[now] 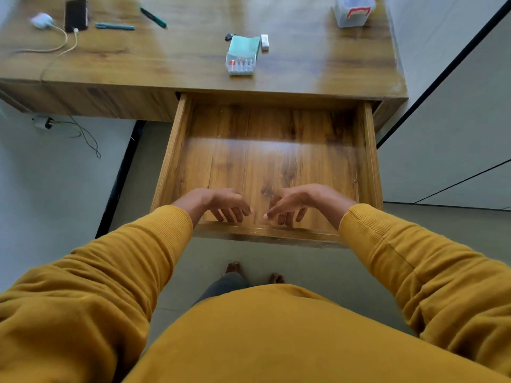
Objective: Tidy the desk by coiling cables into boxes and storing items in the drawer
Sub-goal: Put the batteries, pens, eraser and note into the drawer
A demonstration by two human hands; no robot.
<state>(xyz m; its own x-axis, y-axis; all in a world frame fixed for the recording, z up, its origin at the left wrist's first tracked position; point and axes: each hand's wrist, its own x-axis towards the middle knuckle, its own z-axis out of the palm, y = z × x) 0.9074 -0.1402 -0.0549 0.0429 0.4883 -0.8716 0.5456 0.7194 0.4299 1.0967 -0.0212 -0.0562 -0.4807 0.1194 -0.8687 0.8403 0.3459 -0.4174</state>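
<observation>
1. Drawer (177,150) is pulled out from under the wooden desk (290,76), wood floor bare where visible.
2. Left hand (225,204) hangs over the drawer's near end, just behind the front panel, fingers loosely curled downward, holding nothing.
3. Right hand (291,203) mirrors it, fingers loosely bent, nothing held; the two hands' fingertips are near each other but apart (contact with the front edge can't be told).
4. Both arms in mustard-yellow sleeves (154,244).
5. Desk top, left back: white charger (42,20) with its cable (62,42) running to a black power bank (76,14), cable loose and uncoiled.
6. Two teal pens (114,26) lie just right of the power bank, apart from each other.
7. Desk centre: clear case with a green insert (242,55), a small white block (264,42) touching its right back corner, a small black item (229,36) at its left back corner.
8. Right back: clear plastic box with red latch (354,11), blurred.
</observation>
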